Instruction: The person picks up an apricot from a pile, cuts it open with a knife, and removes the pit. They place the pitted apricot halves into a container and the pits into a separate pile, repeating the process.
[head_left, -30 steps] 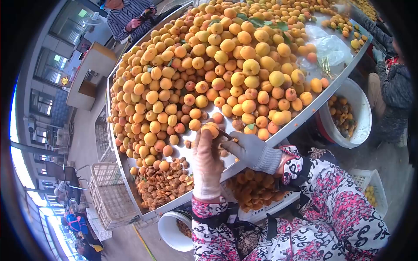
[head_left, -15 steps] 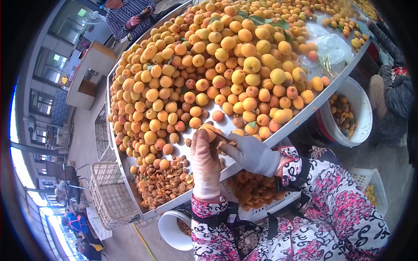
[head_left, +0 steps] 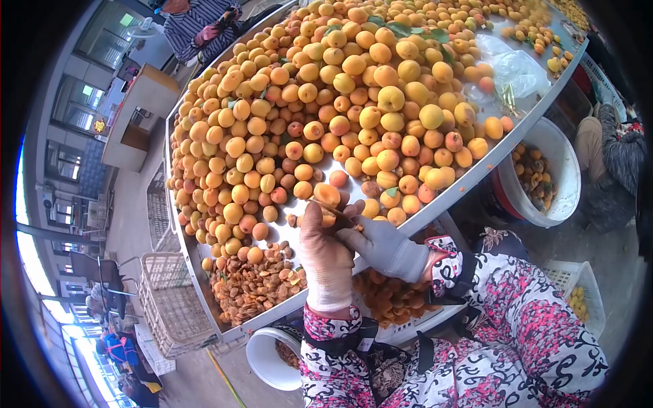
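Note:
My left hand, in a pale glove, is closed around an apricot that is cut open and shows orange flesh. My right hand, in a grey glove, grips a small knife, its thin dark blade lying across the fruit. The fingers of both hands meet there and hide the knife's handle. Just beyond them a large heap of whole apricots covers the metal-edged table. A pile of brown apricot stones lies at the table's near left corner.
Below my hands stands a crate of apricot halves. A white bucket is beside it, and another bucket with dark fruit stands right. A wicker basket is left. Co-workers sit around the table.
The apricot has opened, its cut flesh now facing up. My right hand has shifted slightly down and left, closer against my left hand.

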Demonstrator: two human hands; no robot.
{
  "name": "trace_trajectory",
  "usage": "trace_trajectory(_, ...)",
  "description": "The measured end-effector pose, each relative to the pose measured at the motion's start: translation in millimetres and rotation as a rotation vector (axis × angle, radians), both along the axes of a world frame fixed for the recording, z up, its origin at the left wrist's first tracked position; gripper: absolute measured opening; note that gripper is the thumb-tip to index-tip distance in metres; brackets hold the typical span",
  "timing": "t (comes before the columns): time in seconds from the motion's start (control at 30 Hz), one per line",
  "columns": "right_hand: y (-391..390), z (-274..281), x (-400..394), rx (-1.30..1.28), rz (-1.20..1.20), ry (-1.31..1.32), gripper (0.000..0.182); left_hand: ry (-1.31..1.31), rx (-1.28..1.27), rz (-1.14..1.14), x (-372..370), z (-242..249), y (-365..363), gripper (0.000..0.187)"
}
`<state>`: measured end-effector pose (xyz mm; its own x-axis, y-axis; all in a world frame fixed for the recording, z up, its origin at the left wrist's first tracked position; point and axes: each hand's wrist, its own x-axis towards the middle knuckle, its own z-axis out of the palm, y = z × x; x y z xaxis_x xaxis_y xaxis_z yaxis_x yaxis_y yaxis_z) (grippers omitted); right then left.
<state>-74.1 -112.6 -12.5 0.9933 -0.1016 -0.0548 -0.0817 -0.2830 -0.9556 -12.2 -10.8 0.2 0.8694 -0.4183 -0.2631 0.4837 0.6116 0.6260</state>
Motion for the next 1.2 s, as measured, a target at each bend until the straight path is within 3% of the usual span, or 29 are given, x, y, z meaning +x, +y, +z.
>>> trace_trajectory(0.1,-4.9,-2.8,1.5,0.149,0.022,0.007,0.041,-0.03,-0.086,-0.032,-1.3,-0.5,3.4,0.038)
trace_trajectory(0.17,-10.8,1.8,2.4,0.122,0.098,0.142,0.04,-0.036,-0.089,-0.044,-1.9,0.4,8.4,0.039)
trace_trajectory(0.23,-18.6,6.5,2.5,0.029,0.185,0.114,0.04,0.105,-0.198,-0.048,0.2,0.2,16.5,0.039)
trace_trajectory(0.37,-47.5,27.8,7.7,-0.08,0.359,0.145,0.045,0.07,-0.228,-0.027,8.4,-6.9,30.5,0.039)
trace_trajectory(0.43,-53.5,42.5,10.3,0.094,0.199,0.216,0.048,0.012,-0.207,-0.17,7.7,-9.7,33.9,0.039)
trace_trajectory(0.5,-40.6,35.6,9.6,0.311,0.027,-0.019,0.046,-0.059,0.066,-0.124,-8.5,-3.5,21.8,0.041)
trace_trajectory(0.53,-40.9,36.4,9.5,0.312,0.018,-0.016,0.046,-0.115,0.179,-0.193,-13.9,-3.8,20.7,0.042)
trace_trajectory(0.6,-44.0,41.9,10.5,0.027,0.058,0.111,0.046,-0.169,0.393,-0.277,-27.0,14.2,10.8,0.045)
trace_trajectory(0.63,-46.7,41.4,11.6,0.026,0.058,0.11,0.046,-0.17,0.392,-0.277,-27.1,13.5,12.1,0.045)
trace_trajectory(0.7,-52.7,36.5,12.7,0.14,0.132,0.186,0.046,-0.115,0.219,-0.364,-26.4,11.7,17.4,0.048)
trace_trajectory(0.73,-50.9,29.7,11.6,0.217,0.114,0.073,0.041,-0.116,0.22,-0.361,-26.1,11.5,17.3,0.048)
trace_trajectory(0.83,-61.0,36.9,4.8,0.062,0.316,0.125,0.04,-0.007,0.205,-0.262,-21.4,1.2,19.8,0.046)
trace_trajectory(0.9,-61.9,30.8,3.3,0.055,0.376,0.082,0.037,0.101,-0.061,-0.314,-9.2,-16.5,26.4,0.044)
trace_trajectory(0.97,-59.4,30.1,5.4,0.2,0.474,0.156,0.036,0.077,0.022,-0.234,-14.6,-16.4,23.1,0.044)
trace_trajectory(1.03,-57.1,60.8,5.4,0.523,0.201,0.289,0.028,0.157,-0.136,-0.314,-18.3,-14.4,19.2,0.043)
trace_trajectory(1.1,-58.2,52.8,8.4,0.698,0.023,0.007,0.017,0.029,-0.118,-0.421,-19.9,-17.2,14.0,0.045)
trace_trajectory(1.17,-58.6,54.2,10.5,0.957,-0.052,-0.123,0.017,0.126,0.089,-0.272,-31.0,-9.7,2.9,0.045)
trace_trajectory(1.2,-56.2,55.2,11.8,1.034,-0.087,-0.192,0.017,0.051,0.16,-0.273,-35.3,-11.7,-1.8,0.045)
